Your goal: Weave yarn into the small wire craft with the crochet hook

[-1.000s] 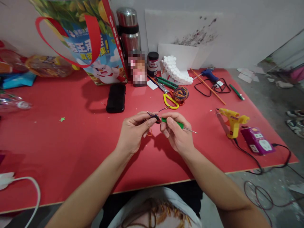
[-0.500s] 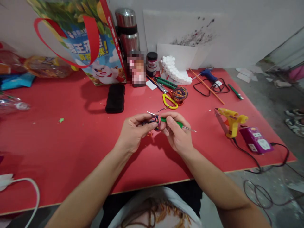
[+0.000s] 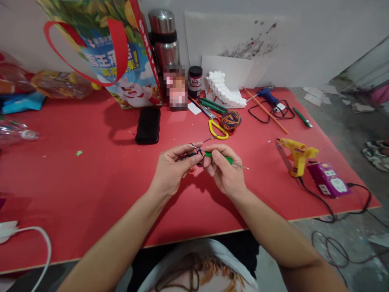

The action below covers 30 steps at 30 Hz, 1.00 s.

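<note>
My right hand [image 3: 226,164] grips a crochet hook [image 3: 223,157] by its green handle, a thin metal end sticking out to the right. The hook's other metal end points left, up to the fingers of my left hand [image 3: 173,166]. Between that thumb and the fingers is a small piece of dark multicoloured crochet [image 3: 194,155], partly covered by them. A strand of yarn runs from the work toward a ball of multicoloured yarn [image 3: 231,120] further back. Both hands are closed and almost meet above the red table [image 3: 115,194].
Behind the hands lie yellow-handled scissors [image 3: 218,130] and a black case [image 3: 148,125]. A yellow glue gun [image 3: 298,154] and a purple box [image 3: 328,178] with cables stand at right. A large printed bag [image 3: 121,52], a steel flask [image 3: 165,40] and a dark-lidded jar [image 3: 195,81] line the wall.
The hook's left tip now sits closer against the left fingers, with yarn about it. Both hands keep their grip and have barely moved.
</note>
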Motion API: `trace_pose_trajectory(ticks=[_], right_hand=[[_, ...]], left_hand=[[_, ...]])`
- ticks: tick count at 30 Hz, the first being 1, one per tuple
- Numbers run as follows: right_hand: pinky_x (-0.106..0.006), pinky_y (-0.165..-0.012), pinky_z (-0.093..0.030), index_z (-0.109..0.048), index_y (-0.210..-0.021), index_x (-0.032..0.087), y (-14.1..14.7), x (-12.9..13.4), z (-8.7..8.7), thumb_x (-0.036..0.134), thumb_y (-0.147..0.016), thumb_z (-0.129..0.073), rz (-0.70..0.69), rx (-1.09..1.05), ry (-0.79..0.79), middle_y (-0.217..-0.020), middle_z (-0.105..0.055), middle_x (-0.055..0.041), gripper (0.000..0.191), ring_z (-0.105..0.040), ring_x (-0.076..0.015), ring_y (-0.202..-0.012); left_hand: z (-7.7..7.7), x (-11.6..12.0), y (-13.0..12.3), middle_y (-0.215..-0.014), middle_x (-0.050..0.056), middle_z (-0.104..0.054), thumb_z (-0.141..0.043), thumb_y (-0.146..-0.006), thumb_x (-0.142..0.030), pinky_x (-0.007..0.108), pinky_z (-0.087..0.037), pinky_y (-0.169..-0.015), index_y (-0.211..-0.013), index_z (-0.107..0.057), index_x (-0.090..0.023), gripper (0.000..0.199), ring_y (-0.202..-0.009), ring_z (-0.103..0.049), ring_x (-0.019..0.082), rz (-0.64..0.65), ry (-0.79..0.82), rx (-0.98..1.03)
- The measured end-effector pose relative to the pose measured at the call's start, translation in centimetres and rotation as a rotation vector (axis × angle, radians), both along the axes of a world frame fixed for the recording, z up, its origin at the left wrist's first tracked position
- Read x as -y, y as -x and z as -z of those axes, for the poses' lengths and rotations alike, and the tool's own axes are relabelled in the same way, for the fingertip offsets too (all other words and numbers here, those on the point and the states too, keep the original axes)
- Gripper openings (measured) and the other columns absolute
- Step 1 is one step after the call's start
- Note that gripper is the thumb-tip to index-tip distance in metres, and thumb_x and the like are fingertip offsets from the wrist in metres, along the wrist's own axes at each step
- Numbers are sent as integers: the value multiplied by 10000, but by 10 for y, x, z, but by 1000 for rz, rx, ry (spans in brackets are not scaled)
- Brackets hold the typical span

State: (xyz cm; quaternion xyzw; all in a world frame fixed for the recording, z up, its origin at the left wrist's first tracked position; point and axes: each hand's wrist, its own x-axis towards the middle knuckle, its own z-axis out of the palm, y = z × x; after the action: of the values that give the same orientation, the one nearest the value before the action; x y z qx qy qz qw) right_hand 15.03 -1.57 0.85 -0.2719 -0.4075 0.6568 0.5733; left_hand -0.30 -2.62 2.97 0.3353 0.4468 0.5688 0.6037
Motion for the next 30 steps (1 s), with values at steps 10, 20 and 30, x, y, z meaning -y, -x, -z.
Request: trace_pose_trajectory(ticks=[10, 20, 30], right_hand=[[-250, -567, -462, -788, -1077, 235, -4, 5, 1, 278, -1035, -671, 55, 115, -128, -759, -709, 12, 131, -586, -87, -577], [-281, -583, -511, -770, -1085, 240, 0, 10, -2, 353, -1026, -681, 212, 322, -170, -750, -685, 15, 156, -579, -107, -576], [-397, -903, -567, -805, -1093, 321, -1, 13, -2, 339, -1021, -674, 344, 533, -293, -1016, -769, -36, 151, -691, -197, -889]], left_hand=[[0, -1, 2, -715, -15, -704, -990, -648, -230, 178, -437, -475, -1224, -831, -222, 597, -537, -592, 69, -38, -7, -104], [-3, 1, -1, -786, -22, -716, -969, -675, -218, 173, -317, -388, -1530, -620, -243, 924, -464, -462, 34, -10, -20, -116], [-6, 5, -3, -791, -44, -629, -952, -691, -162, 160, -368, -461, -1401, -734, -322, 760, -527, -465, 31, 19, -99, -92]])
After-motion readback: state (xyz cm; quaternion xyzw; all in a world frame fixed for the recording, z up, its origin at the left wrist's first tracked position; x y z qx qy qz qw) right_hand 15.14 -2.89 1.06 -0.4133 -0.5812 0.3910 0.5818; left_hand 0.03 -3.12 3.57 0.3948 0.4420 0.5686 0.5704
